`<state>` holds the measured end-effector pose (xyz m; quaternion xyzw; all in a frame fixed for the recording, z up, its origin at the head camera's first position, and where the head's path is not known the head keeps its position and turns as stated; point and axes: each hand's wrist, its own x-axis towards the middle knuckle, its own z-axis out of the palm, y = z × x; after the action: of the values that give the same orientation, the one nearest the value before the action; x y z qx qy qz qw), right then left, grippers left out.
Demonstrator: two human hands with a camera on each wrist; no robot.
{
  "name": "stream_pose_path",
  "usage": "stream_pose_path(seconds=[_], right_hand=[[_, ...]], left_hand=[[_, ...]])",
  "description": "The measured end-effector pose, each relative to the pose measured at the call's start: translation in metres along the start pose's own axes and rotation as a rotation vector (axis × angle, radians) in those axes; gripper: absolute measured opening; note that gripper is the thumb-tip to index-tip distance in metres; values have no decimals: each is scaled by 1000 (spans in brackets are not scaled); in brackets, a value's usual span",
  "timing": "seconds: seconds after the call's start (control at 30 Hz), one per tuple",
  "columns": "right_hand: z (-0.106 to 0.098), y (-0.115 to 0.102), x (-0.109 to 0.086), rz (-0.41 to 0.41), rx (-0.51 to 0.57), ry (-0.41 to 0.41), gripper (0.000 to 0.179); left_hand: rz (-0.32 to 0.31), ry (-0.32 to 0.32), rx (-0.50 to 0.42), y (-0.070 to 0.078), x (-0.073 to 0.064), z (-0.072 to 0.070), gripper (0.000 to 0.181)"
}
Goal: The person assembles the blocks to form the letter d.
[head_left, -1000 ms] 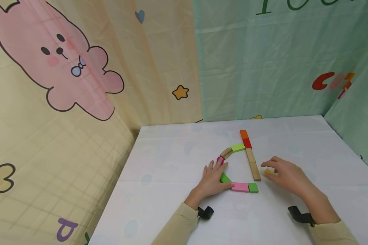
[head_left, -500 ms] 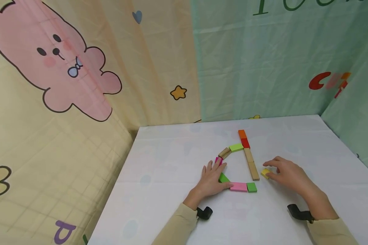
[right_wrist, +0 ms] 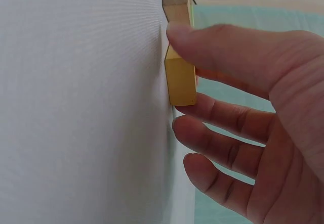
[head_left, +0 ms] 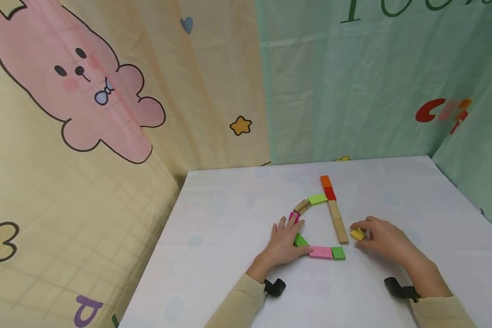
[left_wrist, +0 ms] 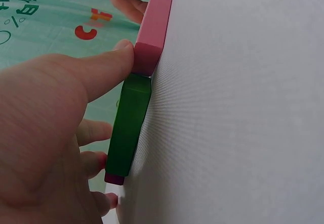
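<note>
My right hand point(head_left: 387, 239) pinches a small yellow block point(head_left: 357, 234) between thumb and fingers, just right of a line of wooden blocks point(head_left: 340, 231). In the right wrist view, the thumb lies across the top of the yellow block point(right_wrist: 180, 82), low at the table surface. My left hand point(head_left: 282, 243) rests with extended fingers on the left side of a row of blocks. Its fingertips touch a magenta block point(head_left: 293, 216), and its thumb tip is at the end of a pink block point(head_left: 321, 252). A dark green block point(left_wrist: 127, 128) lies between, partly covered in the head view.
Orange point(head_left: 325, 181) and red point(head_left: 330, 193) blocks top the wooden line. A lime block point(head_left: 317, 199) and brown wooden blocks point(head_left: 302, 207) curve left from it. A green square block point(head_left: 338, 253) ends the lower row. Patterned curtains point(head_left: 213, 82) stand behind the white table point(head_left: 213, 273).
The right hand has turned the yellow block and brought its index finger down onto it; the block first showed only partly under the fingers. The left hand stays in place.
</note>
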<state>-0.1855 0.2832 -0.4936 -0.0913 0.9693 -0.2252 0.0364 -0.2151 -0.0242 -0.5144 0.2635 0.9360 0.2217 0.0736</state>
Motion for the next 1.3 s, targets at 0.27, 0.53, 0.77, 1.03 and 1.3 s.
stream_pose_path(seconds=[0.27,0.53,0.77,1.03,1.3], right_hand=[[2,0,1,4,-13,15,44],[4,-1,0,21,-24,-10,40],[2,1,0,14,-31,-5,39],[-2,-2,0,18,-55,2,42],[-8,-8,-1,30,-60,0,40]], left_hand=[[3,3,8,-1,1,2,83],[6,2,4,-3,-1,6,83],[8,13,8,-4,1,7,83],[-3,17,14,-4,0,6,83],[-6,13,25,-1,-1,5,83]])
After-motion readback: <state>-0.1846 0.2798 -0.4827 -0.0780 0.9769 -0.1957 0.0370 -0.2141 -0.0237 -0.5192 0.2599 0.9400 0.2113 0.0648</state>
